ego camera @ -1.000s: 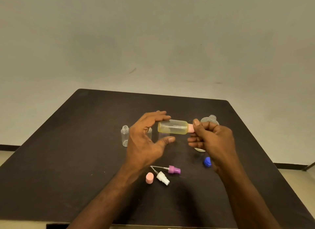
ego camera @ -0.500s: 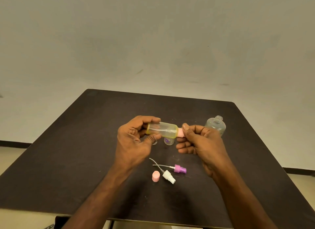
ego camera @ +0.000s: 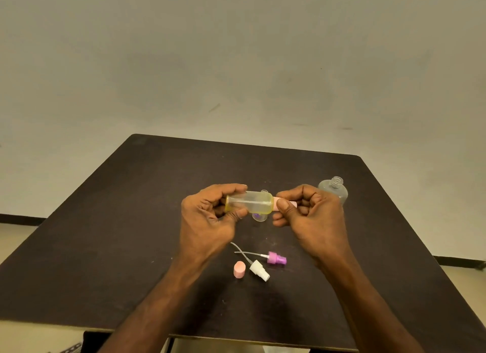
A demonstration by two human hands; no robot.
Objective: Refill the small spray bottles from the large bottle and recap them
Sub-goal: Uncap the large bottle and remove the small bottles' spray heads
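**A:** Where was the small spray bottle (ego camera: 249, 202) when you paused?

**B:** You held it sideways, off the table (ego camera: 131, 221). Your left hand (ego camera: 207, 216) gripped its base end, fingers curled over the top and the thumb underneath. Your right hand (ego camera: 310, 216) pinched the pink sprayer head (ego camera: 276, 204) at the neck, thumb in front of it and fingertips behind.

**A:** What had changed over the last second?

**B:** A second earlier your left hand was open, only reaching for the body; by now it had closed round it. The bottle had also drifted left, clear of the large bottle (ego camera: 334, 191), which stood uncapped just beyond your right knuckles.

**A:** And what did that mean for the job?

**B:** With both ends held, I judged you were ready to twist the sprayer tight on a bottle already holding yellowish liquid. Another small clear bottle (ego camera: 260, 217) showed just below and behind it, between your thumbs. Nearer you than your fingers lay a purple sprayer (ego camera: 276, 259), a white sprayer (ego camera: 259, 270) and a pink cap (ego camera: 239, 269), so more recapping seemed left.
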